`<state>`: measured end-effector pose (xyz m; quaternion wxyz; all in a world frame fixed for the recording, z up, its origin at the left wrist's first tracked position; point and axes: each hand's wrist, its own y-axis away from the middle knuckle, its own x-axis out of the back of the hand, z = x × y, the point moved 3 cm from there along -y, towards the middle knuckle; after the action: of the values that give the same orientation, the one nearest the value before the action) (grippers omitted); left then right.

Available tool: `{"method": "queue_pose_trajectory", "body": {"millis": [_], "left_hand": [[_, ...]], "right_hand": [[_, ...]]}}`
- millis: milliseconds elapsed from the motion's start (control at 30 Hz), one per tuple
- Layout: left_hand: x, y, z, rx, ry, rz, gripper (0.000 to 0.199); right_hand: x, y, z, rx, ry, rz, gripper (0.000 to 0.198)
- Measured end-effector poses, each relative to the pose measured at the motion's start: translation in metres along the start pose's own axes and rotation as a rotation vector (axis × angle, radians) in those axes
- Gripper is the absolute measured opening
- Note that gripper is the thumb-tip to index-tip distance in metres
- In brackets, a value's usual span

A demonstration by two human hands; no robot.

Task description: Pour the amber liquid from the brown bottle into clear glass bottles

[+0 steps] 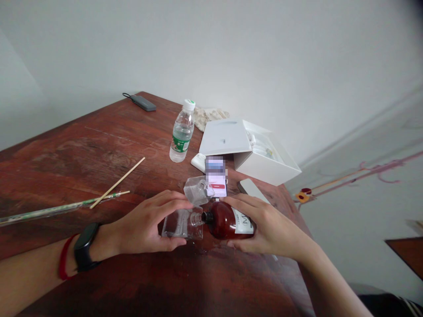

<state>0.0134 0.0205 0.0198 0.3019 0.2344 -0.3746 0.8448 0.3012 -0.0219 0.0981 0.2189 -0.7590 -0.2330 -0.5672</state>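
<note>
The left hand (150, 220) grips a clear square bottle (178, 225); at its three o'clock, the right hand (264, 223) grips a brown bottle (223, 221), necks facing.

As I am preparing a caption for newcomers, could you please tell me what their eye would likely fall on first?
Probably the red-brown bottle in the right hand, at lower centre, its neck facing that of the clear bottle in the left hand. Next might come the white box behind, towards the right, and the lit phone on its near side.
</note>
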Motion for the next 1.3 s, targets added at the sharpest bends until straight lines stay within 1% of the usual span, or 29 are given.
{"method": "queue_pose_trajectory", "body": {"millis": [167, 633, 1100, 1300], "left_hand": [[0.0002, 0.0005, 0.0001, 0.022, 0.010, -0.004, 0.057], [-0.0005, 0.0010, -0.0018, 0.006, 0.007, -0.010, 0.060], [-0.0013, 0.0020, -0.0023, 0.036, 0.010, -0.019, 0.058], [-0.0003, 0.0010, -0.0006, 0.008, -0.003, -0.007, 0.059]], "right_hand": [[-0.0001, -0.0004, -0.0006, -0.002, -0.021, -0.004, 0.076], [0.0004, -0.0010, -0.0011, -0.001, -0.032, -0.006, 0.073], [-0.0001, -0.0008, -0.0008, -0.013, -0.033, -0.017, 0.073], [-0.0002, -0.0006, 0.0001, -0.009, -0.042, -0.012, 0.073]]}}
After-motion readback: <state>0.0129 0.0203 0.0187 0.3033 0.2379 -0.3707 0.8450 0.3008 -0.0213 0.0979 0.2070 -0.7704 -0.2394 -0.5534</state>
